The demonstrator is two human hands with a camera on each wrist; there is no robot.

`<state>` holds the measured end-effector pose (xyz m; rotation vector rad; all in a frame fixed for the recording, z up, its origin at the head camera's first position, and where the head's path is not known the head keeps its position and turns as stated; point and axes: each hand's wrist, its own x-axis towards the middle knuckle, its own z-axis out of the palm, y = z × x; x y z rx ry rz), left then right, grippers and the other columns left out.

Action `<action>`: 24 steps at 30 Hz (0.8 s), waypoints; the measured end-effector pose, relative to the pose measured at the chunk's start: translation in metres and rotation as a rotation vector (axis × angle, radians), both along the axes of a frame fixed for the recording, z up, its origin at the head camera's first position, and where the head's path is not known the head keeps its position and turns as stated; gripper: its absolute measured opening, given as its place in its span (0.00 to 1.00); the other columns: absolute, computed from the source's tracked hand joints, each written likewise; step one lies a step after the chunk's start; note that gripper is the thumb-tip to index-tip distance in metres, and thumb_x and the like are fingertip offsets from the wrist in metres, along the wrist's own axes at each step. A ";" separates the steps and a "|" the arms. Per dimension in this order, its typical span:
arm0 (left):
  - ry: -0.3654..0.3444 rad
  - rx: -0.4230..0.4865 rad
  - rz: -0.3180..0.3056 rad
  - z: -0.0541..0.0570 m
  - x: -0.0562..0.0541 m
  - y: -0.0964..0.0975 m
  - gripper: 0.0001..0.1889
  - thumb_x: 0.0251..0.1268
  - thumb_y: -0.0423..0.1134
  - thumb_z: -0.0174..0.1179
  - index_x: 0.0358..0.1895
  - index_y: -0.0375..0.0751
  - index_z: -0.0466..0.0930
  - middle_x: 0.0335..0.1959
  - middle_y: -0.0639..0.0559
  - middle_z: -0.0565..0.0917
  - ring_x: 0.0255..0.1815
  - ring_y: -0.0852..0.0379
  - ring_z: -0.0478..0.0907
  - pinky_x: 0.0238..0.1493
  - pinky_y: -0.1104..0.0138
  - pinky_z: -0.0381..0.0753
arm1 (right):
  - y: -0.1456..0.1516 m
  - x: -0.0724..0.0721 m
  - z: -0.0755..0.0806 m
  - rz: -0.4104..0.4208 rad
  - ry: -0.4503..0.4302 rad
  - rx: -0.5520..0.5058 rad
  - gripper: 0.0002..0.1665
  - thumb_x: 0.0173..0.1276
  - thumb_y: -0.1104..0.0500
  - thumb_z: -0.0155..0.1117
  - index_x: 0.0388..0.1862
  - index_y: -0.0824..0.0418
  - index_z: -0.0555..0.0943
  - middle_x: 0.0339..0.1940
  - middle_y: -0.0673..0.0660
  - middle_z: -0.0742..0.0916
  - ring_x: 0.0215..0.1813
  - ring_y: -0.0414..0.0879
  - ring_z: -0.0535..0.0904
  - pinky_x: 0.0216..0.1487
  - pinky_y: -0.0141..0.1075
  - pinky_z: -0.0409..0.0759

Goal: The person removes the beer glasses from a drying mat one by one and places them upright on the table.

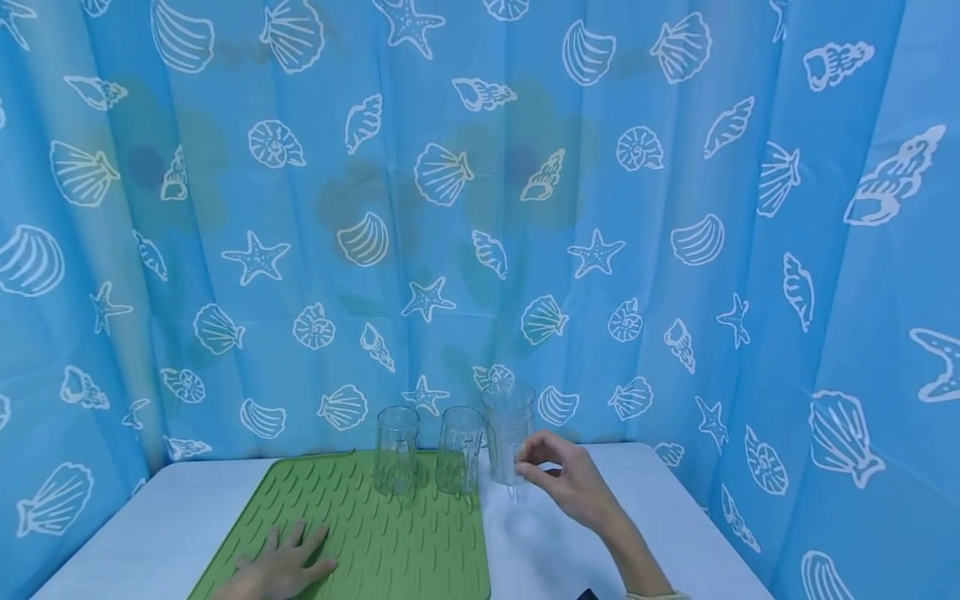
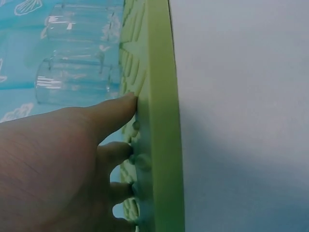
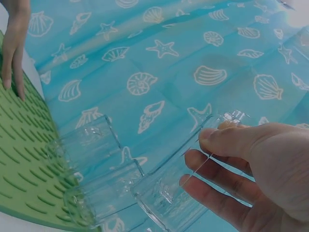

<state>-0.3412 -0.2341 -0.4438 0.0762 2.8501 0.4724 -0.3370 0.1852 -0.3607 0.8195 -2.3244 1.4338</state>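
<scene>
My right hand (image 1: 566,479) grips a clear drinking glass (image 1: 506,425) at its right side, thumb and fingers curled in on it. This glass is beyond the right edge of the green ridged mat (image 1: 360,533) and sits a little higher in the head view than its neighbours. Two similar glasses (image 1: 396,450), (image 1: 459,450) stand upright side by side on the mat's far right part. My left hand (image 1: 281,567) rests on the mat's near left part with fingers spread; in the left wrist view its thumb and fingertips (image 2: 126,101) touch the ridged surface.
A white tabletop (image 1: 600,533) extends on both sides of the mat. Behind and to both sides hangs a blue curtain (image 1: 450,333) with white shells and starfish, close behind the glasses. A small dark object (image 1: 587,595) shows at the bottom edge near my right forearm.
</scene>
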 end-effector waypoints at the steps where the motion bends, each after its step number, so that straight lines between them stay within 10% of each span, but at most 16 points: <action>1: -0.001 -0.003 0.001 -0.001 -0.001 -0.001 0.50 0.60 0.75 0.48 0.75 0.40 0.59 0.74 0.25 0.56 0.71 0.14 0.42 0.55 0.16 0.42 | 0.001 0.000 0.001 -0.004 0.000 0.000 0.08 0.69 0.53 0.66 0.42 0.53 0.78 0.40 0.53 0.88 0.43 0.40 0.85 0.41 0.32 0.85; 12: -0.012 -0.004 0.002 -0.007 -0.006 -0.004 0.50 0.59 0.76 0.48 0.76 0.42 0.58 0.74 0.26 0.56 0.71 0.12 0.40 0.55 0.16 0.39 | 0.020 -0.011 -0.003 -0.113 0.035 0.004 0.08 0.67 0.54 0.67 0.43 0.51 0.79 0.40 0.50 0.85 0.47 0.43 0.85 0.51 0.33 0.84; 20: -0.009 -0.001 -0.001 -0.048 -0.039 -0.026 0.57 0.47 0.86 0.42 0.76 0.51 0.59 0.76 0.31 0.56 0.71 0.13 0.41 0.52 0.15 0.39 | 0.038 -0.024 -0.016 -0.132 -0.005 -0.046 0.09 0.68 0.55 0.67 0.43 0.56 0.79 0.42 0.55 0.85 0.48 0.49 0.86 0.48 0.32 0.85; 24: -0.016 -0.011 0.006 -0.037 -0.029 -0.019 0.54 0.52 0.83 0.42 0.76 0.50 0.59 0.77 0.31 0.55 0.72 0.14 0.40 0.54 0.16 0.39 | 0.044 -0.029 -0.023 -0.124 -0.019 -0.071 0.11 0.69 0.54 0.66 0.44 0.58 0.79 0.42 0.57 0.84 0.47 0.50 0.85 0.47 0.33 0.86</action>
